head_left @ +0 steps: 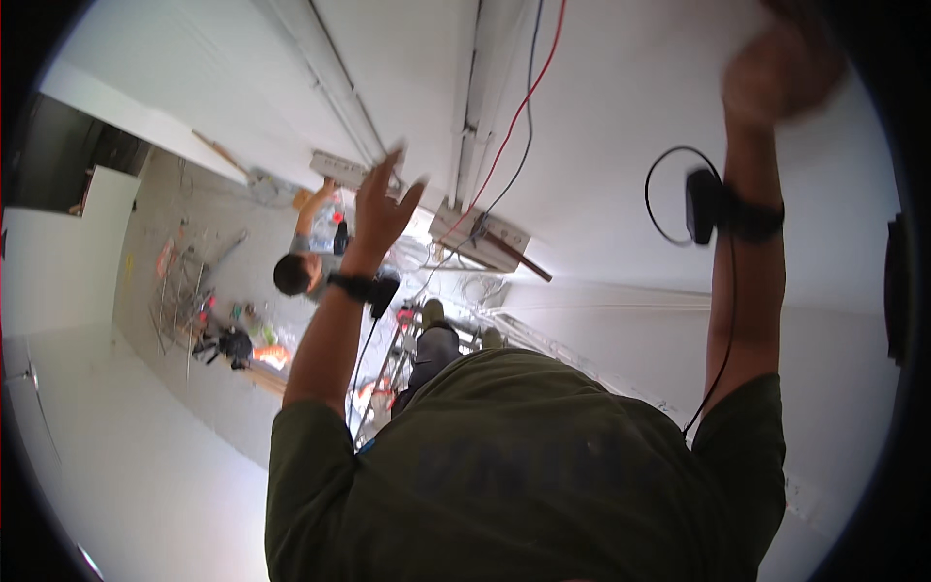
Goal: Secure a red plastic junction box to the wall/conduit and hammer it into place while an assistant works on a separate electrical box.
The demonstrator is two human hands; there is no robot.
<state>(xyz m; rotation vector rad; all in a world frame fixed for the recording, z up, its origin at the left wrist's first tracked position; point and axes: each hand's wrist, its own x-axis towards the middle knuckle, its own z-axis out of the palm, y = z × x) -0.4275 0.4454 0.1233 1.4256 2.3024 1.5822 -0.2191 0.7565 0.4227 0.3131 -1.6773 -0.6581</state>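
Note:
My left hand [383, 215] is raised in front of the white wall, fingers spread, with nothing visible in it. My right hand [781, 73] is up at the top right, smeared by motion, so its fingers and anything in them cannot be made out. Between the two hands hang a red wire [512, 136] and a blue-grey wire [529, 107]. Both run from the top edge down to a grey electrical box [482, 236] on the wall. Each of my wrists wears a black strap with a small device and a cable.
White trunking [470, 116] runs along the wall to the boxes. Far below, another person [315, 270] reaches up to a second box [339, 167]. My feet are on a metal frame [398, 364]. Tools, a black bag [233, 346] and metal rods [182, 301] lie on the floor.

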